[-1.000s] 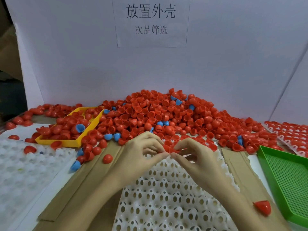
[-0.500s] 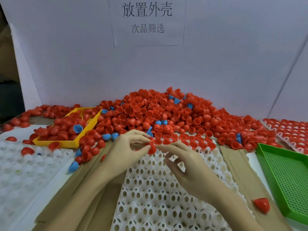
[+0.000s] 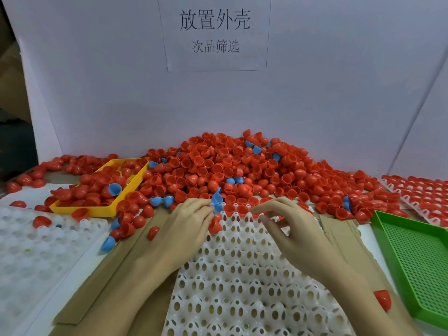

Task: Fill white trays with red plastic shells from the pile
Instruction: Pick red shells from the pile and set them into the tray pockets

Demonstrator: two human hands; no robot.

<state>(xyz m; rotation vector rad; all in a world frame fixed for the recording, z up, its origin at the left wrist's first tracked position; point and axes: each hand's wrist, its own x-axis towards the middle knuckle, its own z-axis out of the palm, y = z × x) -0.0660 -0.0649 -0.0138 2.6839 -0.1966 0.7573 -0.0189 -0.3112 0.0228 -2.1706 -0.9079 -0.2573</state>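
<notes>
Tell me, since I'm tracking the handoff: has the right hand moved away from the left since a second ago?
Yes. The right hand has drawn apart from the left hand, rightward along the white tray's far edge; earlier their fingers met there.

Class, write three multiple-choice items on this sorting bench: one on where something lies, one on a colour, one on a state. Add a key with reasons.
1. Where does the green mesh tray lie?
A. at the right edge of the bench
B. inside the yellow tray
C. on top of the pile

2. What colour are the odd shells mixed into the red pile?
A. green
B. blue
C. white

3. How full is the white tray under the hands?
A. every pocket filled
B. filled along its near edge only
C. a few red shells at its far edge, the rest empty

Key: 1 A, it sits right of the cardboard. 2 B, blue shells dot the pile. 3 C, red shells sit only by the pile.
</notes>
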